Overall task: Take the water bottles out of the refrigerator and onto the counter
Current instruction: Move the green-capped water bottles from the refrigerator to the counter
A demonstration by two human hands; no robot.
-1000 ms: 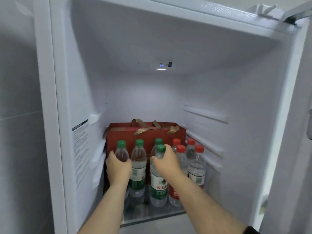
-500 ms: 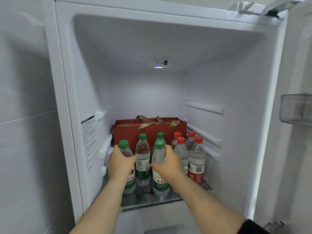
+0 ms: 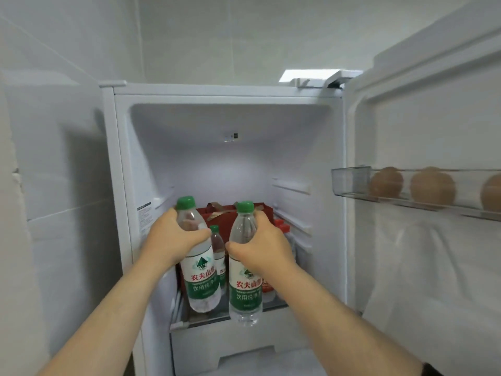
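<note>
My left hand (image 3: 173,240) grips a green-capped water bottle (image 3: 202,280) by its upper body, lifted clear of the fridge shelf (image 3: 206,320). My right hand (image 3: 264,246) holds a second green-capped water bottle (image 3: 245,291), its base hanging in front of the shelf edge. Both bottles are upright, in front of the open refrigerator (image 3: 151,158). Between them another green-capped bottle (image 3: 217,245) still stands on the shelf. Red-capped bottles (image 3: 282,229) stand behind my right hand, mostly hidden.
A red gift box (image 3: 225,215) with gold ribbon sits at the back of the shelf. The open fridge door (image 3: 433,267) is at the right, its clear door bin (image 3: 352,183) holding brown eggs (image 3: 431,185). A white drawer (image 3: 233,346) lies below the shelf.
Both hands have lifted their bottles off the shelf and drawn them out toward me. The view has pulled back, so the door bin with eggs now shows.
</note>
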